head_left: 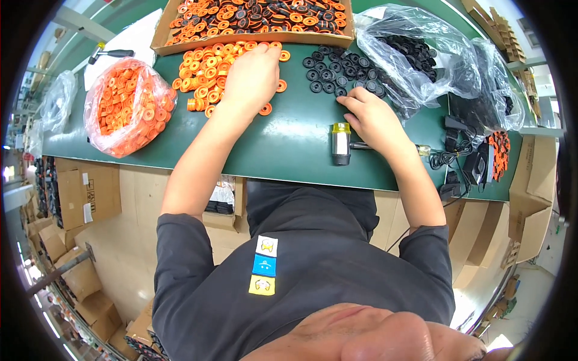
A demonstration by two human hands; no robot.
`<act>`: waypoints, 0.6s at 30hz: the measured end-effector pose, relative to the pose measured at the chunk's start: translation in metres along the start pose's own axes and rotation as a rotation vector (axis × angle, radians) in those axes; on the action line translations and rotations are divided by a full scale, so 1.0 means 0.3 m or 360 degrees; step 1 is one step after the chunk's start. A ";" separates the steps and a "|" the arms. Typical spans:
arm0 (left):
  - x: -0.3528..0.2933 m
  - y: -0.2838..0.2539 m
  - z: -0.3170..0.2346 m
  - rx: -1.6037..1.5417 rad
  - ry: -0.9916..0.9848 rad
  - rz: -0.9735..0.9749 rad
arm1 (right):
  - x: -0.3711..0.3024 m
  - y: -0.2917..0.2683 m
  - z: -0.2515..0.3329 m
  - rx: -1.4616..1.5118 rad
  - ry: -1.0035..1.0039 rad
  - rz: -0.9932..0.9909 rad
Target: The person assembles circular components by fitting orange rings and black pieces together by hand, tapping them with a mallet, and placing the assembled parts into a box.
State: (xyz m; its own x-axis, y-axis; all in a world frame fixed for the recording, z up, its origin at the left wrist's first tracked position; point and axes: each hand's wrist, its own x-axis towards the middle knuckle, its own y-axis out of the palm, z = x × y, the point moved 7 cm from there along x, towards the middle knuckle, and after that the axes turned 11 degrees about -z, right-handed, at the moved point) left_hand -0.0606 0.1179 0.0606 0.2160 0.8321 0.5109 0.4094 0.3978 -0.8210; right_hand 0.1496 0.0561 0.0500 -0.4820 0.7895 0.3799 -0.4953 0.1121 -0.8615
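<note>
Resting palm-down, left hand [251,75] covers orange rings [208,75]; right hand [370,117] fingers black rings [331,75].

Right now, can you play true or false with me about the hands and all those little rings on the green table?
1. The left hand rests on the loose orange rings. True.
2. The right hand holds the mallet. False: the mallet lies on the green table just beside that hand, and the fingers touch the loose black rings.
3. The clear bag at the left is full of black rings. False: it holds orange ones.
4. The cardboard box at the back holds orange and black rings mixed together. True.
5. The black rings lie to the right of the orange rings. True.
</note>
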 end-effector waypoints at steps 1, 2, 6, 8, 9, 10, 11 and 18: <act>0.009 -0.021 -0.008 -0.0065 -0.0054 -0.0105 | 0.000 0.007 -0.008 -0.0044 0.0005 0.0062; 0.011 -0.039 -0.029 -0.0220 -0.0026 -0.0204 | 0.003 0.013 -0.019 -0.0127 0.0054 0.0144; -0.014 0.013 -0.112 -0.1038 -0.0186 -0.0098 | 0.053 -0.045 -0.004 0.0153 0.0044 -0.0156; -0.050 0.120 -0.125 -0.1583 -0.0517 0.0214 | 0.068 -0.047 -0.011 0.0465 0.0340 -0.0218; -0.074 0.157 -0.141 -0.1927 -0.0748 0.0358 | 0.062 -0.044 -0.038 0.0781 0.0636 -0.0284; -0.087 0.160 -0.148 -0.1935 -0.0754 0.0364 | 0.051 -0.023 -0.070 0.0911 0.0754 -0.0346; -0.099 0.170 -0.155 -0.1992 -0.0809 0.0435 | 0.040 0.001 -0.084 0.0905 0.0763 -0.0345; -0.148 0.195 -0.186 -0.2232 -0.0982 0.0688 | 0.025 0.004 -0.077 0.1128 0.0598 -0.0613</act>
State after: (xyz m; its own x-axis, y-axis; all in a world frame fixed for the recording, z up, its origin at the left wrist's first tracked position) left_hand 0.0034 0.0828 0.0041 0.2936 0.9439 -0.1512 0.9467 -0.2652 0.1826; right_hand 0.1620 0.0762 0.0441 0.0173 0.9339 0.3572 -0.9650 0.1091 -0.2386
